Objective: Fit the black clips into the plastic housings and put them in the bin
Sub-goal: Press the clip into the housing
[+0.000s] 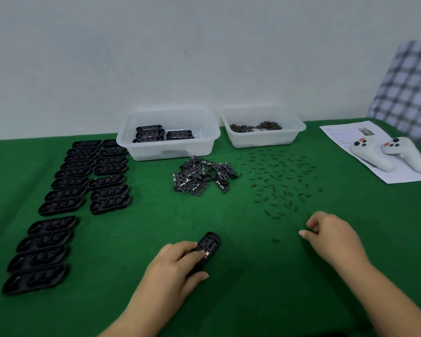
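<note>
On the far left of the green table (229, 300), empty black plastic housings (66, 188) lie in two rows running from the near edge back toward the wall. Just right of the rows' far end stands a clear bin (168, 135) with a few housings stacked inside on its left half. In front of the bin's right corner lies a loose heap of flat black perforated parts (202, 176). Near the front, left of centre, the left hand (175, 266) holds one housing (208, 250) against the cloth, fingers curled over its near end and thumb along its side; the far end of the housing points up and to the right, with a small pale piece showing inside it. Right of the first bin sits a second clear bin (263, 126) holding two small clumps of dark, brownish parts. On the cloth before it, many small black clips (280, 181) lie scattered, well apart from the heap. At the near edge of that scatter the right hand (331, 237) hovers with fingers bent and thumb and forefinger drawn close; whether they pinch a clip cannot be told. One clip (275, 240) lies alone just left of this hand. On the far right, two pale game controllers (387, 154) rest on a printed sheet (338, 132), and a checked fabric (408, 88) stands behind.
</note>
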